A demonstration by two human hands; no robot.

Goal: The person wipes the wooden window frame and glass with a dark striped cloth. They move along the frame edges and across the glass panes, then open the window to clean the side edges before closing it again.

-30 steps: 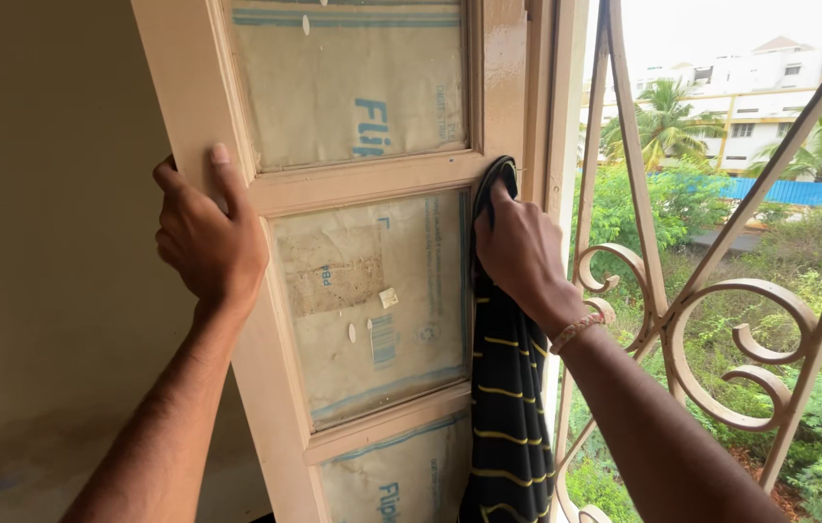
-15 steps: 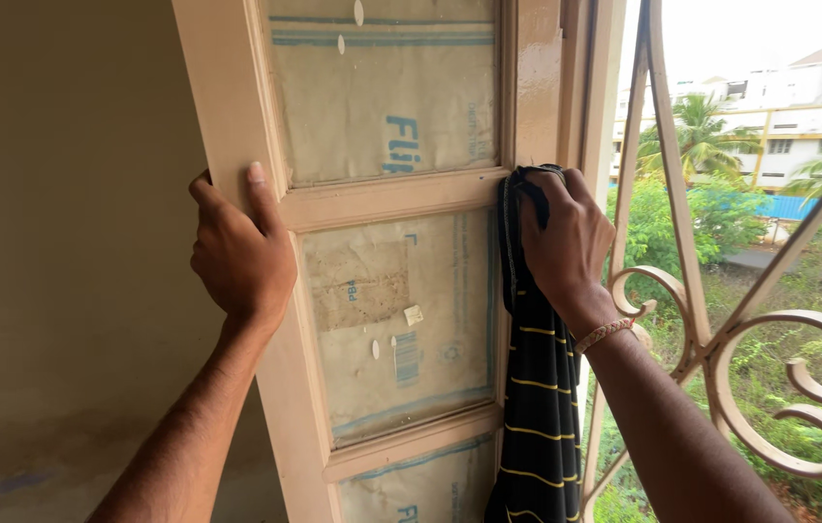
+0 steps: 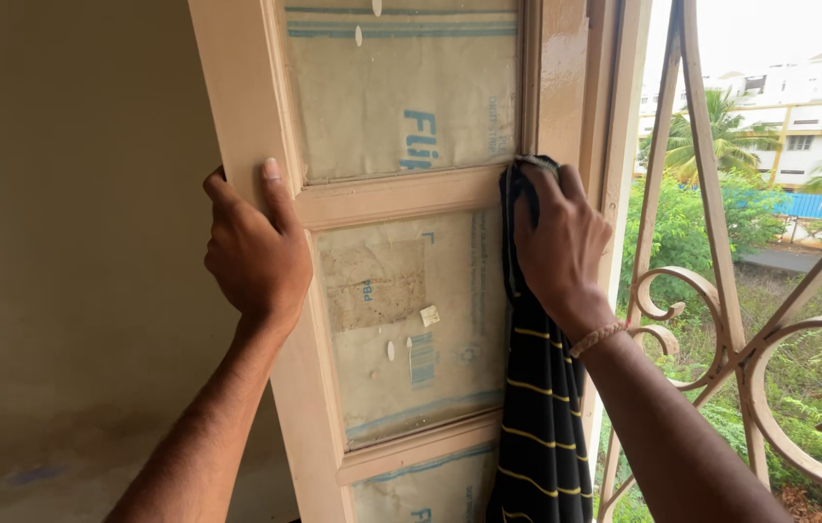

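Note:
A beige wooden window shutter (image 3: 401, 199) stands open in front of me, its panes covered with brown paper. My left hand (image 3: 254, 250) grips its left edge, thumb lying on the front face. My right hand (image 3: 558, 242) presses a dark cloth with thin yellow stripes (image 3: 539, 407) against the right side of the frame, at the height of the cross rail. The cloth hangs down from under my palm to below the picture's lower edge.
A cream metal grille with scrolls (image 3: 721, 320) closes the window opening to the right. Beyond it are trees, a blue roof and pale buildings. A plain tan wall (image 3: 62, 242) fills the left side.
My right hand has slid the cloth upward along the right side of the frame, from the lower pane to the cross rail. The left hand keeps its grip.

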